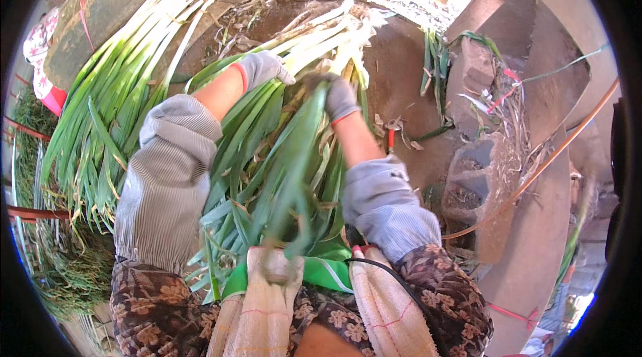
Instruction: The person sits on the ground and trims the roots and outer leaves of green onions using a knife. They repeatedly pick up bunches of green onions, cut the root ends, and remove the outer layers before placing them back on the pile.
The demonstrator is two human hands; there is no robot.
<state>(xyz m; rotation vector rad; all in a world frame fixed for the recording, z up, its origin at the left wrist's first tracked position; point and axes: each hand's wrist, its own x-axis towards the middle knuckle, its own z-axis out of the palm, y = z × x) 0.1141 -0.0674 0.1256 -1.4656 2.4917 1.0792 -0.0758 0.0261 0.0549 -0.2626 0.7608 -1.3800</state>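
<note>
Long green onions (271,126) with white stems lie in a pile before me, roots pointing away. My left hand (266,67), in a grey glove with a red cuff, rests on the stems with a finger extended; whether it grips any is unclear. My right hand (341,99), gloved the same way, is closed around the green part of one green onion (313,111), whose leaves hang blurred towards me. To the left lies a second bundle of green onions (120,71), untouched by either hand. A red-handled tool (390,139) lies on the brown surface right of my right hand.
Stone or concrete blocks (479,63) and a hollow block (469,181) stand at the right, with dry leaf scraps and pink ties (504,94). An orange-brown rod or hose (541,171) curves past them. Green foliage (75,272) lies at the lower left. Part of a person's patterned sleeve (42,41) shows far left.
</note>
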